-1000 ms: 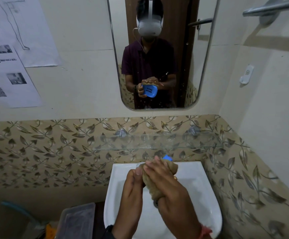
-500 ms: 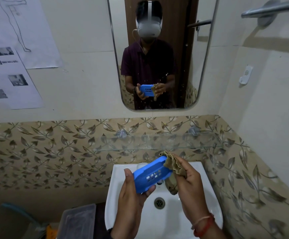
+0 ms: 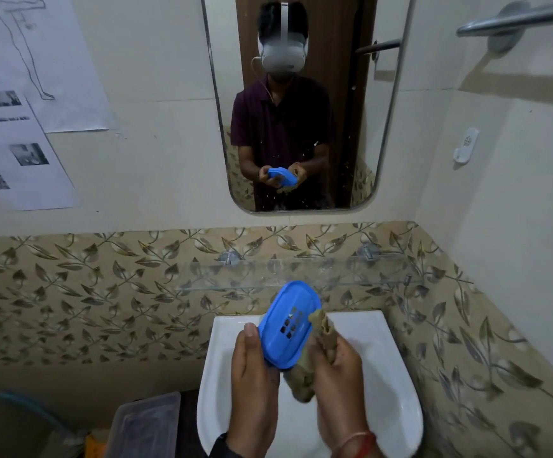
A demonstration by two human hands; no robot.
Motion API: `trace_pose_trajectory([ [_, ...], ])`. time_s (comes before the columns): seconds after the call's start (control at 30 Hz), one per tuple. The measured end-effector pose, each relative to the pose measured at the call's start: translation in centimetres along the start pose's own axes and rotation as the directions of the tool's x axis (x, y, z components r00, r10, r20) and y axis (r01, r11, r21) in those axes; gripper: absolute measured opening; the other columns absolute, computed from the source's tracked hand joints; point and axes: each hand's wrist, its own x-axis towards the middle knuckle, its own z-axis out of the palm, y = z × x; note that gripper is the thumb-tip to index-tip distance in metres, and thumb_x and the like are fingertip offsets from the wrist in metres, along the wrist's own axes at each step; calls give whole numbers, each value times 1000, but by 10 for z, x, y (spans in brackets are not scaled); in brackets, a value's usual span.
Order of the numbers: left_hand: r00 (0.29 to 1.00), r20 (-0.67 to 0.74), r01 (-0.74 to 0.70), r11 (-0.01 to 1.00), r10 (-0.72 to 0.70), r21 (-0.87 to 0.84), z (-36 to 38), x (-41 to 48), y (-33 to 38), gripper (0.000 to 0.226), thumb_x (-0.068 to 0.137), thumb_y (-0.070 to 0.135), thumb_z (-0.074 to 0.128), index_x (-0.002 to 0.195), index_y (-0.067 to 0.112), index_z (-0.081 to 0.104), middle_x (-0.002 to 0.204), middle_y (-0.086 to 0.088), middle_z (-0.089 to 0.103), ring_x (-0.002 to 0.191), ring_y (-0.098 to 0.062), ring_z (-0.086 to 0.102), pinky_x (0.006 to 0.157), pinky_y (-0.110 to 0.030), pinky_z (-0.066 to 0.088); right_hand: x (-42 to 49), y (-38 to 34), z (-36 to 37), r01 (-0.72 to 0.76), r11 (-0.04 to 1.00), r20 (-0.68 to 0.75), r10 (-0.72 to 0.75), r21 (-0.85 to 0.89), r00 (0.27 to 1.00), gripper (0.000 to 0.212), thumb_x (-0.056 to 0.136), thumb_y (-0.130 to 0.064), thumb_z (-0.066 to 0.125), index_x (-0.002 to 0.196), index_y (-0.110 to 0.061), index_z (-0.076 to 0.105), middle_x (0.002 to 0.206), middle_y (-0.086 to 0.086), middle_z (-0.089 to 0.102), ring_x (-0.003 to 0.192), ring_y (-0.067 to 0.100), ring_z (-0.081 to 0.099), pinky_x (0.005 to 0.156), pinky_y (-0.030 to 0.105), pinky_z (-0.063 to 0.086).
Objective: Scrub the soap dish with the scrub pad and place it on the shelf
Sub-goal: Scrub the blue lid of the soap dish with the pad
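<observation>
Two holds | left fingers [image 3: 250,335] grip soap dish [image 3: 288,342] — swung more upright | right fingers [image 3: 343,347] clutch scrub pad [image 3: 326,328]

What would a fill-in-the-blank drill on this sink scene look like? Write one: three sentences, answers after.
The soap dish in the left hand is coloured ____.
The scrub pad is gripped by the ____ hand.
The glass shelf hangs on the wall between the washbasin and the ____.
Missing words: blue; right; mirror.
</observation>
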Motion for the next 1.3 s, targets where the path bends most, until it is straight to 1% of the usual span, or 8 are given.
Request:
trace_pose_trajectory([
  [0.13,994,-11,-108,973,112,204,-3,3,0,56,91,54,49,95,-1,53,91,-14,54,81,-27,47,73,-45,38,-22,8,8,-101,994,125,106,-46,986,11,92,-16,64,95,-15,74,87,17,76,89,40,70,83,54,55],
  [0.33,991,87,-117,978,102,176,-18,9,-3,38,95,50,48,91,15,64,100,-8,59,95,-23,56,86,-42,47,8,-31,-10,-284,929,166,250,235,954,14,95,-10,57,102,-5,69,81,30,66,61,36,61,55,41,49],
  [0.47,994,83,-83,990,74,114,-15,9,-6,35,89,53,54,91,25,75,103,-9,70,98,-23,67,90,-44,52,6,-23,-8,-34,995,-9,35,98,999,19,97,-11,57,108,-18,71,90,10,76,81,27,72,72,46,60],
  [0.6,998,34,-50,996,48,72,-8,8,-6,48,85,56,55,107,18,74,110,-17,76,102,-29,74,82,-37,62,-31,5,4,214,960,80,-202,-180,976,45,91,2,62,121,-30,66,98,-8,74,90,12,71,74,12,53],
  [0.77,998,-21,-56,997,57,48,-9,10,-3,56,86,55,51,111,8,69,100,-21,75,85,-27,73,68,-31,63,-40,12,-7,564,634,178,-567,-529,804,52,81,5,57,124,-22,66,134,-3,62,131,15,52,104,29,44],
  [0.97,998,-3,-59,997,59,40,-9,10,0,53,94,54,42,100,17,80,105,-13,79,95,-24,76,75,-33,64,7,-33,-17,565,570,149,-613,-596,776,33,86,2,65,112,-16,71,100,-1,55,87,15,63,76,37,56],
  [1.2,997,-47,-60,998,61,30,-9,12,2,49,90,52,47,84,18,81,86,-16,78,76,-23,76,62,-31,63,-29,-26,-8,684,538,490,-477,-493,729,32,72,-8,56,97,-21,71,93,-7,55,83,9,61,76,19,52],
  [1.3,997,-41,-61,997,63,41,-16,11,-1,46,89,53,48,78,21,79,87,-11,74,79,-20,72,68,-32,61,-3,-38,-13,613,554,354,-508,-563,785,31,74,0,65,98,-17,73,92,-2,58,83,13,62,77,25,53],
])
